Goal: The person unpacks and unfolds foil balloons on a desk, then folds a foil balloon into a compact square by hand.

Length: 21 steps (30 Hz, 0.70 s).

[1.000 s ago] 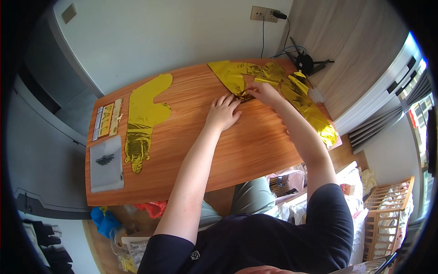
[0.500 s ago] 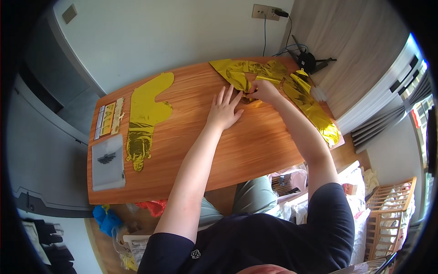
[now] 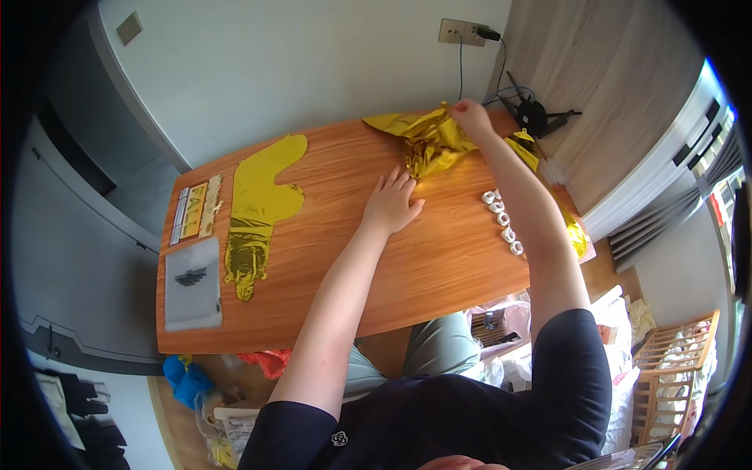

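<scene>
My right hand (image 3: 470, 117) grips the far edge of a crumpled gold foil balloon (image 3: 427, 139) at the far right of the wooden table (image 3: 439, 266) and lifts it off the surface. Nearer to me, my left hand (image 3: 390, 204) lies flat on the wood with fingers spread, its fingertips at the foil's near edge. More gold foil (image 3: 576, 235) hangs over the table's right edge under my right forearm. A strip of small white rings (image 3: 503, 222) lies on the table beside that forearm.
A flat gold foil balloon (image 3: 254, 207) lies at the table's left. Beside it are a strip sheet (image 3: 194, 211) and a grey plastic bag (image 3: 192, 283). A black device (image 3: 536, 117) with cables sits at the far right corner. Bags lie on the floor.
My right hand has pulled the gold foil up and away toward the far edge, bunching it. The white rings that it covered now show. My left hand stayed flat on the wood.
</scene>
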Motion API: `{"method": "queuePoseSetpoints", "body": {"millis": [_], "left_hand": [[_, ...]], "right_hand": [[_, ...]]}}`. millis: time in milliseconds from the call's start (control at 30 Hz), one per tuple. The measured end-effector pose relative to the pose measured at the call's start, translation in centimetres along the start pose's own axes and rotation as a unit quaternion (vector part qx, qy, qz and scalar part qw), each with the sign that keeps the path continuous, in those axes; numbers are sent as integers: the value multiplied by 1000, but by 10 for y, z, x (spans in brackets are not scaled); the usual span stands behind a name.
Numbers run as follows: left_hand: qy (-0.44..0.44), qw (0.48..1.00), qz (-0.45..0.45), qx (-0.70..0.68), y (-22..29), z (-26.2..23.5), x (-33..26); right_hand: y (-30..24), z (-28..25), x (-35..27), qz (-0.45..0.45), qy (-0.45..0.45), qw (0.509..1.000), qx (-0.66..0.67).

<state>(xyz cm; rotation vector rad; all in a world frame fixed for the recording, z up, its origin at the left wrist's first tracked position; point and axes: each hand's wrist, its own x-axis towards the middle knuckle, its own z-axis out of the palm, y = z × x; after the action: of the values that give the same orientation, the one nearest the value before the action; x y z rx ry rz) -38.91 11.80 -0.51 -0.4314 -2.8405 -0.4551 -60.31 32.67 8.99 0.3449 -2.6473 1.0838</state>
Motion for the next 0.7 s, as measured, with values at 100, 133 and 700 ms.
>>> {"method": "queuePoseSetpoints", "body": {"millis": [100, 133, 700], "left_hand": [[3, 1000, 2, 15, -7, 1, -5], [4, 1000, 4, 17, -6, 1, -3], [107, 992, 72, -12, 3, 11, -2]], "right_hand": [[-34, -18, 18, 14, 62, 998, -15], [-41, -28, 24, 13, 84, 996, -22], [-131, -187, 96, -38, 91, 994, -39]]}}
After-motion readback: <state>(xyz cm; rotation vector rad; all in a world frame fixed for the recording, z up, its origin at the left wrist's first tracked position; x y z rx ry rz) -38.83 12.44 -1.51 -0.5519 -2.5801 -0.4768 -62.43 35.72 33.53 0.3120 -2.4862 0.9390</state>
